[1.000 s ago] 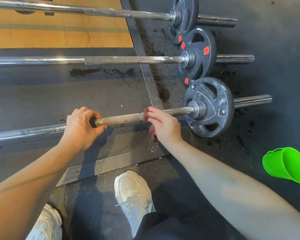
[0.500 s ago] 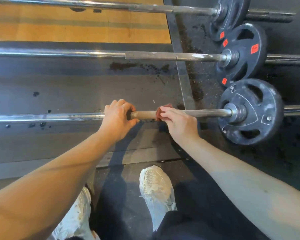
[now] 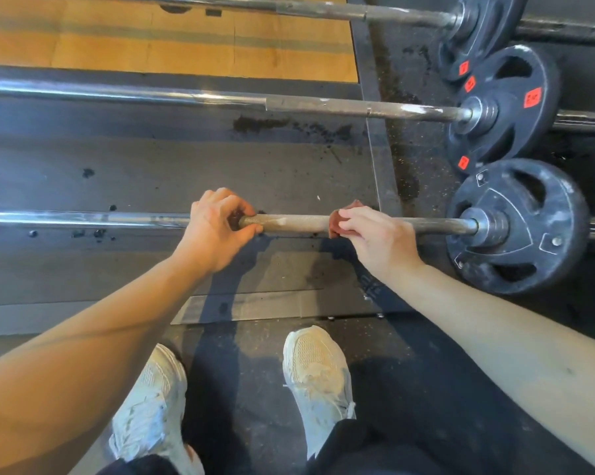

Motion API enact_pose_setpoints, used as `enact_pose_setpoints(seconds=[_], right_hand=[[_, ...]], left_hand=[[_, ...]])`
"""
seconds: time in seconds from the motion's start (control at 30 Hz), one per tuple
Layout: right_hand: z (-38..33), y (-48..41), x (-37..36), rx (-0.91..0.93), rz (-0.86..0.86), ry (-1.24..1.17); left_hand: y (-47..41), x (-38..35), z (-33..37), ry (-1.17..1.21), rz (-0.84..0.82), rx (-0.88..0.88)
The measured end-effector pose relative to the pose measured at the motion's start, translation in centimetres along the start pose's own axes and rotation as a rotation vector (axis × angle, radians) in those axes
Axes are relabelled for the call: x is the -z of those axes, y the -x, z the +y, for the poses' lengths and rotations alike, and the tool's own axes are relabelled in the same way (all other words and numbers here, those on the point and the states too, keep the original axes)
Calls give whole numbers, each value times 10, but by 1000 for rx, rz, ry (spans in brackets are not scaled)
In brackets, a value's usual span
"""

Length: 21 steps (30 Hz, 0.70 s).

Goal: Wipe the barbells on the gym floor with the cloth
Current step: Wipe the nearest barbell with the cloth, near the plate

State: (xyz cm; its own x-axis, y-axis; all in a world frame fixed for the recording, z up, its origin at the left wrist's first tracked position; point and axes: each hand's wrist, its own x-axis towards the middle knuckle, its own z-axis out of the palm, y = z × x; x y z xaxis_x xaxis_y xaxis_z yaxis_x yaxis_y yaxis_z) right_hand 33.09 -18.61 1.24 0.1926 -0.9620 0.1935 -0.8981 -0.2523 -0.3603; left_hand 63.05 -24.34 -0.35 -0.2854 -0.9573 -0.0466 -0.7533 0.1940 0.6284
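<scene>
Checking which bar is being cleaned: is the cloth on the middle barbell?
No, the right hand holds the reddish cloth against the nearest barbell, between the person's two hands.

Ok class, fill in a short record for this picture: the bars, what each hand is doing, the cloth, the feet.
bars: nearest barbell, middle barbell, far barbell, lying side by side
left: left hand grips the nearest barbell's shaft
right: right hand holds the cloth on that shaft, nearer the plate
cloth colour: reddish-brown
feet: white shoes
</scene>
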Motion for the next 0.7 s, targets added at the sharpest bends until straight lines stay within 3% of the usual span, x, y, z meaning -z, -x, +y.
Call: enact_pose_setpoints(seconds=[0.13, 0.37, 0.57, 0.7], right_hand=[[-15, -9, -8, -2, 6, 1], [-86, -51, -52, 211, -69, -54], [-24, -25, -8, 117, -53, -7], [-62, -44, -30, 79, -145, 43]], left_hand=[[2, 3, 1, 8, 2, 3], [8, 23, -16, -121, 34, 3], [12, 36, -43, -64, 31, 47], [11, 35, -40, -59, 31, 78]])
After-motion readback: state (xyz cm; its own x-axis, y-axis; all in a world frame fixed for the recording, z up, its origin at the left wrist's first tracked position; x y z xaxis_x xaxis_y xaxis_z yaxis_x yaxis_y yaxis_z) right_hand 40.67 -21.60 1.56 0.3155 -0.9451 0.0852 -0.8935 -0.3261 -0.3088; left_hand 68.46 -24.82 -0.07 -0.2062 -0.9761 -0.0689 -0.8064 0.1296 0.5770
